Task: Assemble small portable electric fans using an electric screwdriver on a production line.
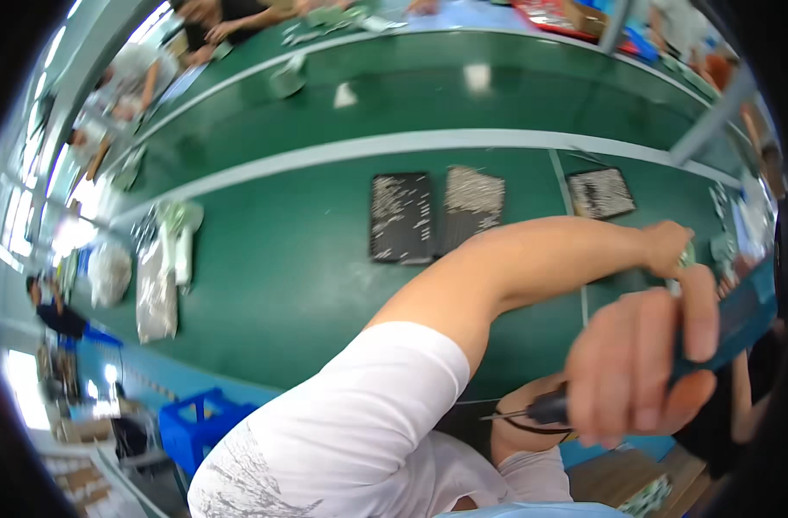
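Note:
My left arm, in a white sleeve, reaches across the bench to the right. At its end my left hand (668, 246) is closed, with its fingers on a small pale green part (687, 255) that is mostly hidden. Nearer to me, my right hand (631, 363) is wrapped round an electric screwdriver (739, 319) with a blue body. The screwdriver's black nose and thin bit point left, away from the green part. Motion blurs this hand somewhat.
On the green bench (281, 285) lie a black screw tray (401, 216), a second tray (474, 203) heaped with screws and a smaller tray (601, 192). Bagged parts (158, 285) lie at left. A blue plastic stool (204, 423) stands below. Other people work around the benches.

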{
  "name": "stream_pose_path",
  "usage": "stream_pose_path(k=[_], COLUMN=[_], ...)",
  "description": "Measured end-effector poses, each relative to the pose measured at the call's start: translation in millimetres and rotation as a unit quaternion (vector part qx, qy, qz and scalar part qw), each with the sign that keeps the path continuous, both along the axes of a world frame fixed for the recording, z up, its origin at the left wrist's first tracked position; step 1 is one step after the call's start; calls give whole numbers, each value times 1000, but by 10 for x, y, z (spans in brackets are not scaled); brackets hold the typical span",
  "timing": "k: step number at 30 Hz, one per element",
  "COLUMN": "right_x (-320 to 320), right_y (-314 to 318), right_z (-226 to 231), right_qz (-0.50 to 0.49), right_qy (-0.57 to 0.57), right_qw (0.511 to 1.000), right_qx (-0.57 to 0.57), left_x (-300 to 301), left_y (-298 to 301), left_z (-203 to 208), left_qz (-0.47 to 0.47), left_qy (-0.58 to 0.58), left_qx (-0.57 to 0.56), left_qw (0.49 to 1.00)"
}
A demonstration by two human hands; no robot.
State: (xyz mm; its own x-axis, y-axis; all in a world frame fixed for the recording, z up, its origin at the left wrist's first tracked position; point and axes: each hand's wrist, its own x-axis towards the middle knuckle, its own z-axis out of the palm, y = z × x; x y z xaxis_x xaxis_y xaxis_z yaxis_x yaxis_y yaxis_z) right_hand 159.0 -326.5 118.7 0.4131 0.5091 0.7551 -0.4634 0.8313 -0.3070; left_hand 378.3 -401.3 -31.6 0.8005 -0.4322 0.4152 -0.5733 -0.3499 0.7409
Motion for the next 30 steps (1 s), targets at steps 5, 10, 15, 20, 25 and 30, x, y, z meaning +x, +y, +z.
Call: stream_pose_path(k=[5,10,15,20,25,30], right_x=[-7,-1,-47,-122,-177,-353], right_y=[-87,-49,188,443,725,905], right_z=[28,-77,-162,-267,-410,-423], right_qz=[-32,-31,-28,-31,-72,-117], right_qy=[13,22,3,-4,0,49], right_qw=[999,997,995,988,974,943], right_qx=[-18,-64,-101,-149,-216,-307], left_x=[-755,-2327,-4280,-4958,-5018,-4902], left_y=[1325,3506,5287,5743,5947,5827], left_z=[454,790,565,244,247,517], left_qz=[85,378,699,727,717,748], left_qy=[-177,-288,-95,29,68,176], left_qx=[37,151,454,518,518,371], left_qw=[980,867,544,449,462,522])
